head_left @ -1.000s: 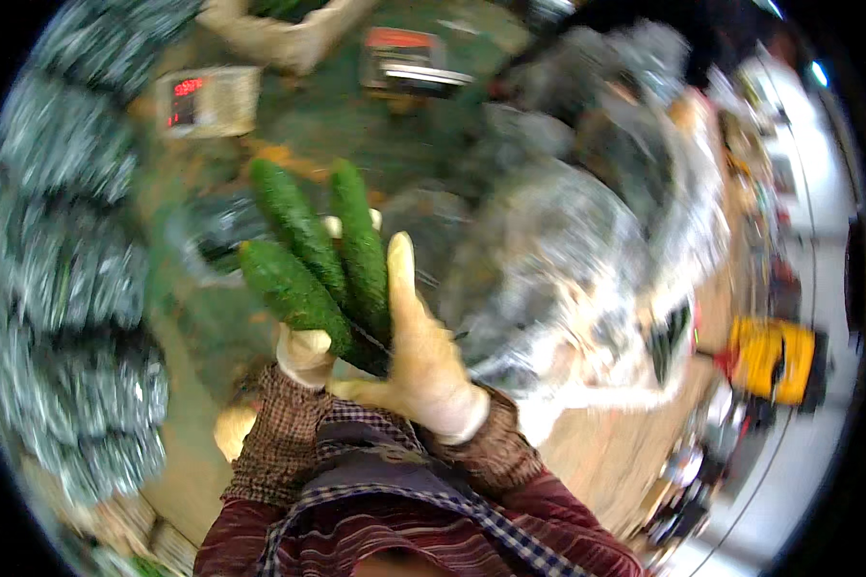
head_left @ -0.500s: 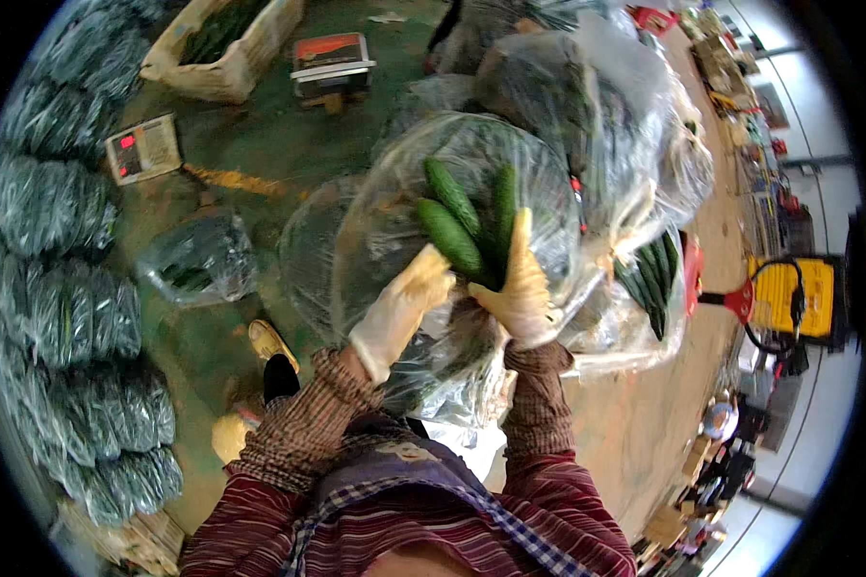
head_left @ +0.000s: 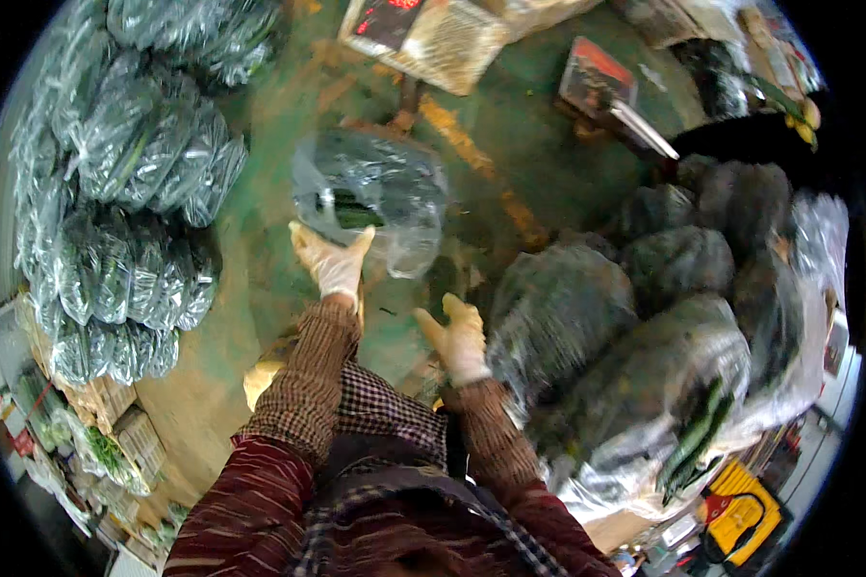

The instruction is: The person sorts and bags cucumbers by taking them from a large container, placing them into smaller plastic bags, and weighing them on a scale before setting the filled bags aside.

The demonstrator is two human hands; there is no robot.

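Note:
My left hand (head_left: 331,260), in a pale glove, reaches forward with thumb and fingers spread. Its fingertips are at the near edge of a clear plastic bag (head_left: 414,207); whether they touch it I cannot tell. Dark green cucumbers (head_left: 356,208) show inside that bag. Lower and to the right, my right hand (head_left: 457,338), gloved too, hangs over the floor with thumb apart from its fingers and nothing visible in it. Beside it on the right stand large, full plastic bags (head_left: 563,308). A few loose cucumbers (head_left: 700,438) lie on the bags at the lower right.
Stacked clear bags of cucumbers (head_left: 135,260) line the left side. A digital scale display (head_left: 387,21) with red figures is beyond the clear bag. Farther right stands a black-and-red box (head_left: 597,82). A yellow machine (head_left: 743,510) is at the lower right.
My view has swung left, from the big bags to the smaller clear bag. The cucumbers my hands held are out of them. My left hand now reaches to the small bag.

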